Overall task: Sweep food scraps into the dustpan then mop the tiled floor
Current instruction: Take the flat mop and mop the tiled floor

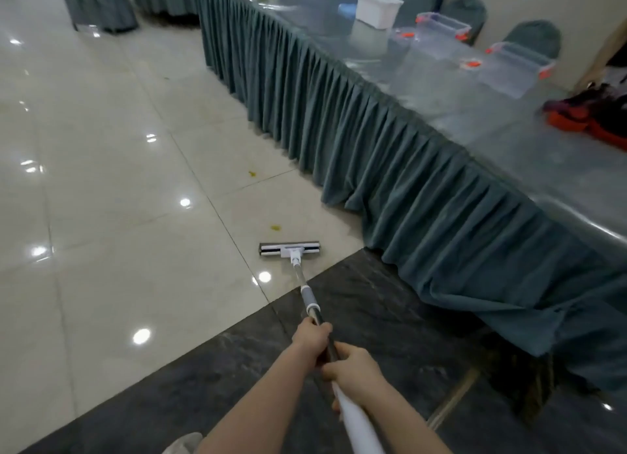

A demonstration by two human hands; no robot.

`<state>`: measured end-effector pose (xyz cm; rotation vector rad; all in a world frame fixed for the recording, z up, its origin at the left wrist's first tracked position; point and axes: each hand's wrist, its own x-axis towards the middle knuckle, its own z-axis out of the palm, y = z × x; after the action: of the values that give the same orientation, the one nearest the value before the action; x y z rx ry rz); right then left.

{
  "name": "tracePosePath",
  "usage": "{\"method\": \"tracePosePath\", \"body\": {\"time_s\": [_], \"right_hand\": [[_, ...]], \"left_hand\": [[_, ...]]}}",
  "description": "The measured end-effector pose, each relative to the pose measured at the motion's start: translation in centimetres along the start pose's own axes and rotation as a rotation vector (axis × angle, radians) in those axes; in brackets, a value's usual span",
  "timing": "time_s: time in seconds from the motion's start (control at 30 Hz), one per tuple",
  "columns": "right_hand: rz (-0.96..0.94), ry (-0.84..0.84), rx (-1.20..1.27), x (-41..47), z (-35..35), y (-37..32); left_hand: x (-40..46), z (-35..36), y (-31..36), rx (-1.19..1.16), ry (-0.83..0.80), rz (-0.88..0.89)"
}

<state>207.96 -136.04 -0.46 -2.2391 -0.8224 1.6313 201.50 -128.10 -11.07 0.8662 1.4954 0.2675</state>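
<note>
A flat mop head (pixel 289 249) lies on the cream tiled floor (pixel 135 216), just short of the table skirt. Its pole (pixel 308 295) runs back toward me. My left hand (pixel 312 340) grips the pole higher up, and my right hand (pixel 356 368) grips it just behind, above the white lower grip. A small yellowish food scrap (pixel 275 228) sits on the tile right beyond the mop head. Another scrap (pixel 251 173) lies farther away near the skirt. No dustpan is in view.
A long table with a pleated teal skirt (pixel 373 148) runs along the right, carrying a white tub (pixel 378 9), clear lidded boxes (pixel 441 29) and red-black cloth (pixel 590 114). Dark stone flooring (pixel 237 368) lies under me. A covered chair (pixel 98 5) stands at the far left.
</note>
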Motion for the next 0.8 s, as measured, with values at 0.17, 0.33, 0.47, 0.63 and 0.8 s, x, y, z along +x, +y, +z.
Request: {"method": "tracePosePath", "body": {"time_s": [0.17, 0.33, 0.47, 0.63, 0.8], "right_hand": [[-0.006, -0.077, -0.082, -3.5, -7.5, 4.8], [-0.054, -0.054, -0.118, -2.2, -11.8, 5.3], [-0.045, -0.082, -0.187, 0.9, -14.2, 4.1], [-0.094, -0.107, -0.273, 6.5, -15.9, 0.9], [-0.146, -0.133, -0.299, 13.6, -16.2, -6.8]], "left_hand": [[-4.0, 8.0, -0.5, -0.018, 0.04, -0.036], [-3.0, 12.0, 1.8, 0.03, 0.129, -0.048], [0.1, 13.6, 3.5, 0.009, 0.151, -0.033], [4.7, 13.4, 6.9, -0.062, 0.189, -0.025], [12.0, 9.7, 12.6, -0.082, 0.213, -0.008]]}}
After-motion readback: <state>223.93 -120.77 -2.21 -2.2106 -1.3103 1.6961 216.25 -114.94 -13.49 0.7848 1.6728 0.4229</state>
